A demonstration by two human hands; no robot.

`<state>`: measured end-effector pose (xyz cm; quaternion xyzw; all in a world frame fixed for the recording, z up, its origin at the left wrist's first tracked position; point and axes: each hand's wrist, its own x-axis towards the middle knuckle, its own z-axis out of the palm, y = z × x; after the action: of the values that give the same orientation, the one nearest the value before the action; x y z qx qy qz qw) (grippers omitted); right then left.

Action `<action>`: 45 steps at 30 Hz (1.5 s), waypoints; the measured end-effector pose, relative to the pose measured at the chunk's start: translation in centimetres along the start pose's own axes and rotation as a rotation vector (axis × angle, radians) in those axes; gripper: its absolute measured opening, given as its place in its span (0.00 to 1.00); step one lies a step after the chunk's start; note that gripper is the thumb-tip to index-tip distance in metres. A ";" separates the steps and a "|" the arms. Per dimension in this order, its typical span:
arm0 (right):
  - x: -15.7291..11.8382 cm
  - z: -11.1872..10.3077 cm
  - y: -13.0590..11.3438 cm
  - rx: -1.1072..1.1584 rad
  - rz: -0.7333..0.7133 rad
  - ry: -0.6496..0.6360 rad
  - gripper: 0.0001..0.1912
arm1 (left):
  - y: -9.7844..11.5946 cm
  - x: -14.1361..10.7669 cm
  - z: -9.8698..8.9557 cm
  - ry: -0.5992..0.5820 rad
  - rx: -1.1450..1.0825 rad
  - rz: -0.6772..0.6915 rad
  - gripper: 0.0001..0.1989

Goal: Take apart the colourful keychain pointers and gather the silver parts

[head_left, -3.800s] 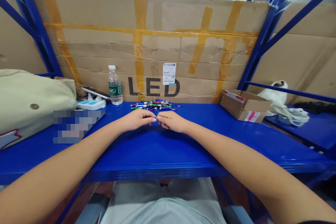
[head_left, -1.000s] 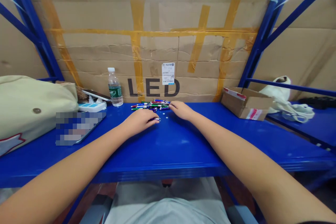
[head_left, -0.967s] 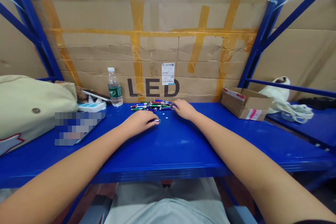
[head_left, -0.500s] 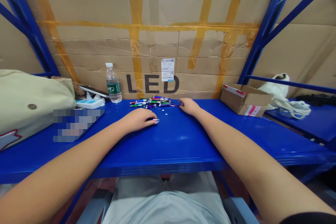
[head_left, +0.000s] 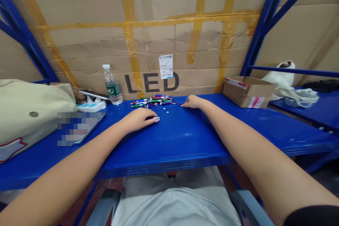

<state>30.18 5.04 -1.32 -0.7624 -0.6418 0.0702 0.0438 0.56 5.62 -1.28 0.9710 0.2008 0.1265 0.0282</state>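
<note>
Several slim, pen-like sticks with silvery ends [head_left: 150, 101] lie in a loose pile against the cardboard, in green, blue, red and purple. Just in front of the pile, my left hand [head_left: 139, 118] rests low on the blue table. Its thumb and fingers close on a small item with a silvery, loop-like end [head_left: 158, 118]; the rest of that item is hidden. To the right of the pile, my right hand [head_left: 192, 102] pinches the tip of a small purple piece [head_left: 180, 104] at the table surface. Its full shape is too small to tell.
A water bottle [head_left: 112, 86], a white power strip [head_left: 91, 106], a flat phone-like device [head_left: 88, 130] and a pale bag [head_left: 34, 113] stand on the left. An open carton [head_left: 249, 91] sits right. Taped cardboard [head_left: 100, 42] walls the back. Two whitish spots mark the table [head_left: 172, 141].
My right hand has its fingertips lower and pinched on the purple piece. The left hand keeps its hold almost in place. The camera view has tilted slightly.
</note>
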 end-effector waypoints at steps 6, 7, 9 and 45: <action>-1.3 -0.7 -0.3 0.016 -0.179 -0.013 0.16 | 0.1 0.2 0.2 0.059 -0.028 -0.047 0.18; -1.7 -0.7 -0.8 0.072 -0.234 -0.011 0.15 | 0.2 0.3 0.3 0.098 -0.036 -0.071 0.18; -2.7 -0.8 -2.2 0.223 -0.359 -0.045 0.15 | 0.6 0.4 0.4 0.186 -0.064 -0.126 0.18; -5.6 1.6 -9.0 0.027 -0.616 0.292 0.14 | 1.4 0.9 1.4 0.083 -0.634 -0.207 0.13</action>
<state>20.22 1.07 -1.24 -0.5340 -0.8280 -0.0477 0.1644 2.28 4.71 -2.28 0.8824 0.2500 0.2187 0.3331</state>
